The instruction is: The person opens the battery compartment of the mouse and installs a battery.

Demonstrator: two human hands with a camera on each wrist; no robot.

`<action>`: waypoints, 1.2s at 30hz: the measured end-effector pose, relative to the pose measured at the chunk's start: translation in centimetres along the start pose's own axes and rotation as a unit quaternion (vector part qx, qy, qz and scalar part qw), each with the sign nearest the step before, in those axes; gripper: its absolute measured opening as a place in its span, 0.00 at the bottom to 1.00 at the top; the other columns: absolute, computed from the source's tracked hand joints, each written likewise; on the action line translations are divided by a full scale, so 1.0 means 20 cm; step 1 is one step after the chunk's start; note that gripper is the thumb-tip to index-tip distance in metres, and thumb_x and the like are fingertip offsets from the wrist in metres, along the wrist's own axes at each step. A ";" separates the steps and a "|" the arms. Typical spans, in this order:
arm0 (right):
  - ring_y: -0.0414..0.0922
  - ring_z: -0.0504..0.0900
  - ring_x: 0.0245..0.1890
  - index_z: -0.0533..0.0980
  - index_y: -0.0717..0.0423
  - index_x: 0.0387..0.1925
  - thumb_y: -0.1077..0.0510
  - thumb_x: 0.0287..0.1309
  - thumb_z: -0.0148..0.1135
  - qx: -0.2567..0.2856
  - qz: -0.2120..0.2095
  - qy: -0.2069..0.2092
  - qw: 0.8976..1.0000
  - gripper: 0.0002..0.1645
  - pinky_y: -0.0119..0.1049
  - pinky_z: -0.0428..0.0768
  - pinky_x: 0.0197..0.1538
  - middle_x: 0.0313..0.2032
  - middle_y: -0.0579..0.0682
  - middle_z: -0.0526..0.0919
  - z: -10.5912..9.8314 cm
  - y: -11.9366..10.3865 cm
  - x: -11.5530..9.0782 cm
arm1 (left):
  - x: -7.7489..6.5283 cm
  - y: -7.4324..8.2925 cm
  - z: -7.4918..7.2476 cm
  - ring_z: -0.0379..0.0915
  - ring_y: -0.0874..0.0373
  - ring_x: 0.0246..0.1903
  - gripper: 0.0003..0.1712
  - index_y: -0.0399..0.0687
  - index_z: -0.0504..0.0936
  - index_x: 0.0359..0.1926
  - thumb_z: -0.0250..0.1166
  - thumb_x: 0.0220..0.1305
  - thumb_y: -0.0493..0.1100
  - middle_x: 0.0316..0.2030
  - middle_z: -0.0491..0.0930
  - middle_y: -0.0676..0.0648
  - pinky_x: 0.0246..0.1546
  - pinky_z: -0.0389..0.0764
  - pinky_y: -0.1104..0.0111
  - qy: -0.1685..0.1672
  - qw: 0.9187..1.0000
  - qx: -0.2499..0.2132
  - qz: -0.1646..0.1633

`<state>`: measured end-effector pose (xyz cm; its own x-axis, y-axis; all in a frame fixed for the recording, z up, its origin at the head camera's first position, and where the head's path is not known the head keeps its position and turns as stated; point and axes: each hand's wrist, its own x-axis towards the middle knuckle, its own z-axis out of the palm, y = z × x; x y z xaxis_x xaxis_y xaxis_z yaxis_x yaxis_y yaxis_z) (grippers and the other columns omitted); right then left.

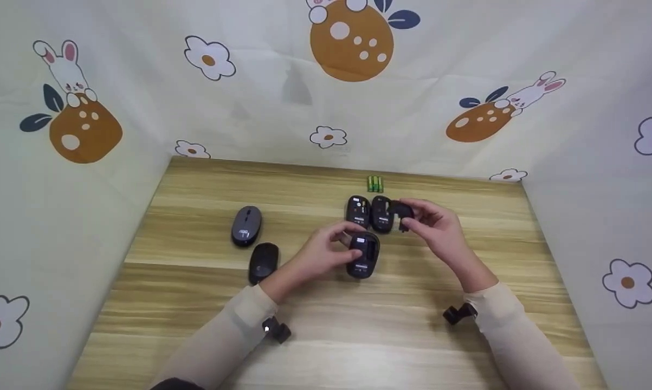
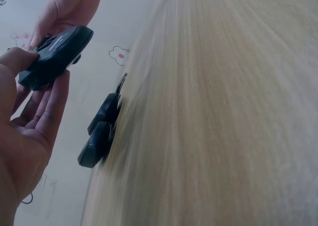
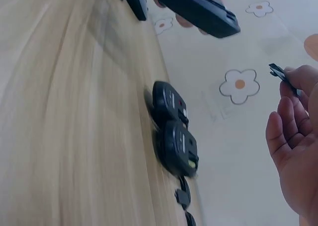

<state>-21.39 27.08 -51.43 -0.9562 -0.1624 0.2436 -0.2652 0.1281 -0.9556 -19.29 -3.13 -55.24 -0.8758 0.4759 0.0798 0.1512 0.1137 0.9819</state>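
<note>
My left hand [image 1: 326, 246] grips a black computer mouse [image 1: 365, 268] above the table, underside up, thumb on its base. A dark, hollow battery compartment shows in that base. My right hand [image 1: 439, 227] pinches a thin black battery cover [image 3: 282, 76] between thumb and fingers, apart from the held mouse. Just beyond the hands, two black mice, one on the left [image 1: 357, 210] and one on the right [image 1: 381, 214], lie side by side with undersides up. Small dark pieces [image 3: 183, 192] lie beside them in the right wrist view, largely hidden by my right hand in the head view.
Several green batteries [image 1: 375, 184] lie together behind the upturned mice. To the left are a grey mouse [image 1: 246, 223] and a black mouse [image 1: 264, 261], tops up, the latter close to my left forearm. Patterned cloth walls [image 1: 271, 108] enclose the wooden table [image 1: 347, 336] at the back and sides.
</note>
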 end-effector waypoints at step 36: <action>0.36 0.82 0.33 0.82 0.72 0.64 0.72 0.68 0.72 -0.155 0.064 -0.033 0.985 0.24 0.23 0.80 0.34 0.40 0.69 0.85 -0.48 0.17 0.10 | 0.00 0.00 -0.01 0.83 0.50 0.48 0.27 0.54 0.86 0.64 0.78 0.66 0.35 0.48 0.87 0.49 0.63 0.82 0.42 -0.002 1.000 -0.016 0.006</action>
<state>-25.44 36.64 -52.63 -0.9766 -0.1881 0.1041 -0.1790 0.4433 -0.8783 -19.39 -3.21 -55.31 -0.8724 0.4802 0.0913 0.1473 0.0801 0.9859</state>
